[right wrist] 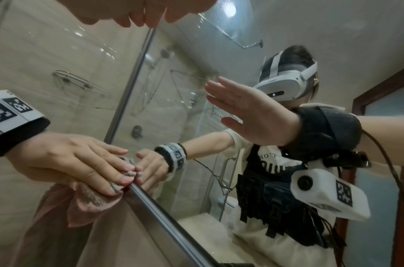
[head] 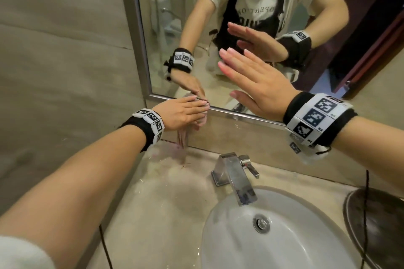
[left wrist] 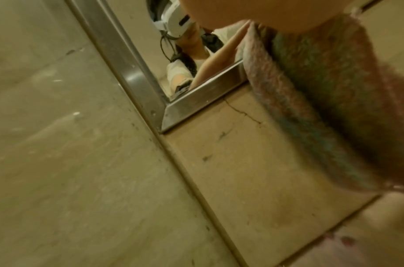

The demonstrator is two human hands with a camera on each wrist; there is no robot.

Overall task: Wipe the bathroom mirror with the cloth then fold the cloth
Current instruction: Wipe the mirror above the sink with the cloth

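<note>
The framed mirror (head: 172, 6) fills the wall above the counter. My left hand (head: 185, 110) lies flat with straight fingers on the fuzzy pink cloth (head: 183, 137), pressing it against the mirror's bottom metal frame (head: 240, 114) near the lower left corner. The cloth's loose end hangs down the wall to the counter. The right wrist view shows those fingers (right wrist: 100, 168) spread over the cloth (right wrist: 93, 200) at the frame edge. In the left wrist view the cloth (left wrist: 322, 94) hangs under the palm. My right hand (head: 253, 76) is flat, fingers straight, at the glass and holds nothing.
A chrome faucet (head: 234, 176) stands behind the white basin (head: 229, 247) on the beige counter (head: 166, 192). A dark round object (head: 378, 225) sits at the right. A tiled side wall (head: 65, 50) closes the left. Wrist cables hang by both arms.
</note>
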